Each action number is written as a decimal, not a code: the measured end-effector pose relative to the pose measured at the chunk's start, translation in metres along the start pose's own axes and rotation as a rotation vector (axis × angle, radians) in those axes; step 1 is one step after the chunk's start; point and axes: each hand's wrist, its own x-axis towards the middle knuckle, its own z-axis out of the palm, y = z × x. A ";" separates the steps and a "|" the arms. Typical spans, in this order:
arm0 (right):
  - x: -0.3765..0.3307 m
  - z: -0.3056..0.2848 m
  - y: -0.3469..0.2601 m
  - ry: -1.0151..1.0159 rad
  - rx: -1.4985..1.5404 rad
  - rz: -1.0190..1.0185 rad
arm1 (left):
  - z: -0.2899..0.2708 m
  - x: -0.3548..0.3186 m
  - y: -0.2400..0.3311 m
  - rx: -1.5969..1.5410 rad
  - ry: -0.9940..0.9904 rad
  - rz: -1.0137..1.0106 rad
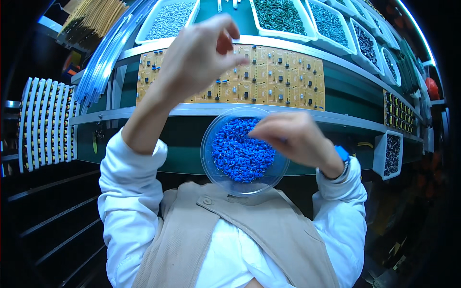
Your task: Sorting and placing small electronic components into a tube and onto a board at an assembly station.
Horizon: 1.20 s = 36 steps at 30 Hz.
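Head view shows a green workbench (345, 91) with a yellow circuit panel (269, 77) lying lengthwise left to right, below white parts bins (283, 19). Left hand (199, 55) hovers over the panel, fingertips pinched; whether it holds anything I cannot tell. Right hand (293, 137) dips pinched fingers into a round clear dish (283, 175) of blue components (240, 153).

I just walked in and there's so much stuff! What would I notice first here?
Probably the round clear bowl heaped with tiny bright blue parts, right in the middle by the person's chest. The right hand dips into it, while the left hand is raised over a yellow circuit board panel dotted with small black and blue pieces. Behind that, white trays of grey and dark bits line the back.
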 end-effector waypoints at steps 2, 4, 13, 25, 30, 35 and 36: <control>0.012 -0.020 0.010 0.175 -0.057 0.028 | -0.005 -0.030 0.019 0.014 -0.246 -0.004; 0.030 -0.039 0.031 0.253 -0.212 0.035 | 0.002 -0.058 0.036 0.075 -0.495 0.148; 0.073 -0.050 0.106 0.312 -0.372 0.039 | 0.045 -0.083 0.047 0.180 -0.812 0.267; 0.084 -0.048 0.099 0.143 -0.752 -0.152 | 0.042 -0.089 0.040 0.007 -0.613 0.258; 0.080 -0.044 0.069 0.134 -1.013 -0.109 | 0.035 -0.088 0.038 -0.058 -0.620 0.260; 0.037 -0.042 0.009 -0.044 -0.496 0.055 | 0.009 -0.074 0.033 -0.168 -0.614 0.147; 0.031 -0.035 -0.004 -0.180 -0.421 0.041 | 0.006 -0.071 0.031 -0.165 -0.617 0.142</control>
